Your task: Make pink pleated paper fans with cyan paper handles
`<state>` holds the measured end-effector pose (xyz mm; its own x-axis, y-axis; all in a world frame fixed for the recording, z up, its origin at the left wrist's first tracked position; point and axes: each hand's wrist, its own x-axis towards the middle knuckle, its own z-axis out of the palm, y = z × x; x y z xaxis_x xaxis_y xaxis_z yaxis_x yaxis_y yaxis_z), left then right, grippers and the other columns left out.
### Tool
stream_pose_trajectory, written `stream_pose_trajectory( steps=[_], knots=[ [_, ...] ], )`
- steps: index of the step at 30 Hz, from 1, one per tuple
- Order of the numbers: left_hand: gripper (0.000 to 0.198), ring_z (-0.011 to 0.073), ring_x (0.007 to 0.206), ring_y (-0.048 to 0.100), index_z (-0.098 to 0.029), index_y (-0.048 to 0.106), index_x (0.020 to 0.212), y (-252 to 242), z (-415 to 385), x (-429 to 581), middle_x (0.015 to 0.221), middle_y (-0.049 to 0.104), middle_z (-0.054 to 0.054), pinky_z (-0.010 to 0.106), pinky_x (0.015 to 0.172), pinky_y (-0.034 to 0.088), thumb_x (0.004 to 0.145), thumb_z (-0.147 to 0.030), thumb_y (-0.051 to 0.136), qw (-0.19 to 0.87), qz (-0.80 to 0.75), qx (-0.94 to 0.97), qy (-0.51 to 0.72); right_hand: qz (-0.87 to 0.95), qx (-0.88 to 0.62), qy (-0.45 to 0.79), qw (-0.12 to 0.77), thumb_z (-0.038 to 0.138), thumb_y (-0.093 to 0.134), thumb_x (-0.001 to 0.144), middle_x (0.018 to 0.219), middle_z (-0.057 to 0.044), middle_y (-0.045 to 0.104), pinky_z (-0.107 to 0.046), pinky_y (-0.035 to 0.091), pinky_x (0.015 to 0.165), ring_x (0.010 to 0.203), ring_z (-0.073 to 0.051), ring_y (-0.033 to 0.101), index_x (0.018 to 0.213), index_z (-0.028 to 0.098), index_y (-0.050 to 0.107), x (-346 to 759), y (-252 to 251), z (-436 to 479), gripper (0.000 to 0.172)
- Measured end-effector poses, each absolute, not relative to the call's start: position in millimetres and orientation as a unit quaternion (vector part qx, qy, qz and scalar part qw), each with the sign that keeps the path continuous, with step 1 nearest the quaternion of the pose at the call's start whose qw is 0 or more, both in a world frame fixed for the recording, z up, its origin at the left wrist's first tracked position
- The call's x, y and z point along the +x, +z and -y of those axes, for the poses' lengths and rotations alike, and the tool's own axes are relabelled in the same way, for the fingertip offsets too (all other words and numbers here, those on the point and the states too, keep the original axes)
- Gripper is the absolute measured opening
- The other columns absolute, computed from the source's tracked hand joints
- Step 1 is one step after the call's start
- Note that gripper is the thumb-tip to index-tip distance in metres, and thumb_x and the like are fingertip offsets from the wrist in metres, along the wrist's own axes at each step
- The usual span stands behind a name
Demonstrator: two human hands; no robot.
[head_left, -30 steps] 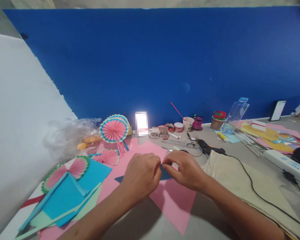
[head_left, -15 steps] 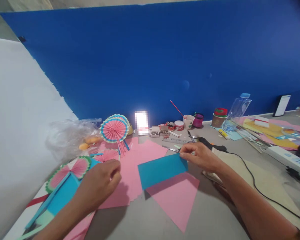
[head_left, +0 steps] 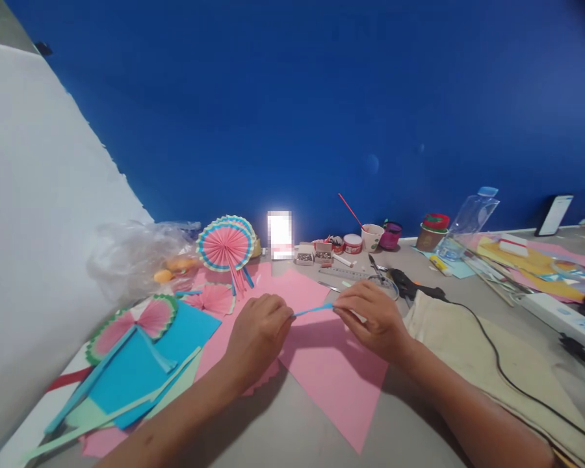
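A blue paper piece (head_left: pixel 312 310) is stretched between my two hands and shows almost edge-on as a thin line. My left hand (head_left: pixel 260 325) pinches its left end, and my right hand (head_left: pixel 370 318) pinches the right end. Below them, pink paper sheets (head_left: pixel 344 383) lie on the grey table. A pink, blue and pale-green pleated paper fan (head_left: pixel 227 244) stands upright behind my left hand. Farther left lie a pink and green pleated fan (head_left: pixel 158 317), a blue sheet (head_left: pixel 110 383) and pale-green paper strips (head_left: pixel 121 411).
Beyond my right hand lie a glue gun (head_left: pixel 412 286) with a black cord, a ruler (head_left: pixel 353 276) and a beige cloth (head_left: pixel 468 351). Along the blue wall stand a paper cup (head_left: pixel 372 238), a plastic bottle (head_left: pixel 470 221) and a phone (head_left: pixel 554 214). A power strip (head_left: pixel 560 318) lies at right.
My left hand has moved right and taken hold of the blue paper's left end. The paper has turned from showing its broad face to nearly edge-on.
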<state>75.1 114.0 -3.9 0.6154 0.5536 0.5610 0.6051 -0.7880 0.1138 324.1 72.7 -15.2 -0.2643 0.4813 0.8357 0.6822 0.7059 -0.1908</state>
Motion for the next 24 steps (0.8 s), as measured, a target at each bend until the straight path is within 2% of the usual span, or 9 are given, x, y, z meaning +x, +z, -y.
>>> stream_pose_trajectory(
  steps=[4,8,11,12,13,16,20,22,24],
  knots=[
    [0.024,0.0163,0.072,0.055,-0.019,0.07,0.073,11.3,-112.5,76.1,0.073,0.055,0.001,0.03,0.066,0.042,0.092,-0.028,0.058,-0.175,0.433,-0.802,-0.373,0.711,-0.428,-0.158,0.536,0.016,0.061,0.093,0.1,-0.011,0.072,-0.044,0.05,0.084,0.094,-0.027,0.065,0.112,0.022,0.066,323.9,-9.8,-70.7,0.021],
    [0.027,0.0095,0.048,0.041,-0.019,0.058,0.073,10.4,-111.3,90.1,0.056,0.044,-0.007,0.024,0.048,0.032,0.082,-0.042,0.07,-0.472,0.482,-0.606,-0.421,0.758,-0.398,-0.117,0.502,0.024,0.061,0.095,0.097,-0.01,0.072,-0.041,0.05,0.081,0.091,-0.026,0.064,0.112,0.022,0.064,305.4,-9.3,-58.6,0.017],
    [0.035,0.0088,0.045,0.045,-0.019,0.056,0.083,-3.4,-108.0,106.4,0.057,0.052,-0.007,0.023,0.045,0.036,0.073,-0.043,0.079,-0.626,0.432,-0.491,-0.424,0.822,-0.391,-0.078,0.407,0.051,0.07,0.088,0.119,-0.016,0.069,-0.045,0.047,0.087,0.104,-0.031,0.061,0.125,0.018,0.059,285.1,-15.1,-49.3,0.051],
    [0.037,0.0094,0.047,0.049,-0.018,0.055,0.082,-7.7,-106.8,110.7,0.058,0.056,-0.005,0.023,0.047,0.04,0.071,-0.041,0.082,-0.656,0.416,-0.465,-0.425,0.833,-0.398,-0.082,0.376,0.054,0.07,0.087,0.123,-0.017,0.068,-0.046,0.046,0.088,0.106,-0.032,0.06,0.126,0.017,0.059,279.9,-18.1,-47.8,0.055],
    [0.038,0.0101,0.05,0.053,-0.017,0.055,0.079,-11.0,-105.6,113.7,0.059,0.058,-0.004,0.023,0.049,0.044,0.069,-0.04,0.084,-0.681,0.402,-0.442,-0.424,0.837,-0.408,-0.094,0.352,0.052,0.07,0.089,0.122,-0.016,0.068,-0.045,0.044,0.087,0.105,-0.031,0.059,0.123,0.017,0.061,276.4,-21.4,-47.3,0.049],
    [0.037,0.0114,0.057,0.06,-0.016,0.054,0.071,-13.5,-101.9,112.6,0.06,0.061,0.0,0.025,0.061,0.053,0.067,-0.034,0.086,-0.723,0.389,-0.394,-0.413,0.826,-0.433,-0.147,0.329,0.03,0.061,0.098,0.105,-0.01,0.074,-0.039,0.038,0.079,0.093,-0.025,0.059,0.103,0.02,0.068,276.3,-31.9,-51.3,0.014],
    [0.029,0.0151,0.064,0.067,-0.015,0.062,0.078,-2.8,-91.9,90.6,0.076,0.07,0.006,0.029,0.066,0.056,0.077,-0.039,0.079,-0.731,0.411,-0.434,-0.33,0.827,-0.467,-0.12,0.288,0.026,0.062,0.098,0.085,-0.005,0.073,-0.034,0.035,0.07,0.08,-0.02,0.057,0.082,0.02,0.07,289.3,-39.2,-60.9,0.019],
    [0.026,0.0151,0.059,0.064,-0.015,0.064,0.075,4.5,-86.4,77.6,0.072,0.069,0.006,0.028,0.059,0.052,0.082,-0.039,0.071,-0.702,0.423,-0.519,-0.242,0.826,-0.502,-0.07,0.247,0.025,0.066,0.096,0.083,-0.004,0.072,-0.033,0.034,0.068,0.078,-0.019,0.059,0.083,0.02,0.07,294.1,-38.3,-63.6,0.015],
    [0.022,0.0135,0.053,0.058,-0.016,0.063,0.069,10.2,-83.2,67.6,0.061,0.064,0.002,0.025,0.054,0.044,0.083,-0.033,0.066,-0.614,0.438,-0.622,-0.21,0.822,-0.528,-0.012,0.212,0.027,0.066,0.096,0.084,-0.004,0.072,-0.031,0.035,0.067,0.079,-0.018,0.061,0.087,0.02,0.071,295.7,-35.9,-64.4,0.012]
  ],
)
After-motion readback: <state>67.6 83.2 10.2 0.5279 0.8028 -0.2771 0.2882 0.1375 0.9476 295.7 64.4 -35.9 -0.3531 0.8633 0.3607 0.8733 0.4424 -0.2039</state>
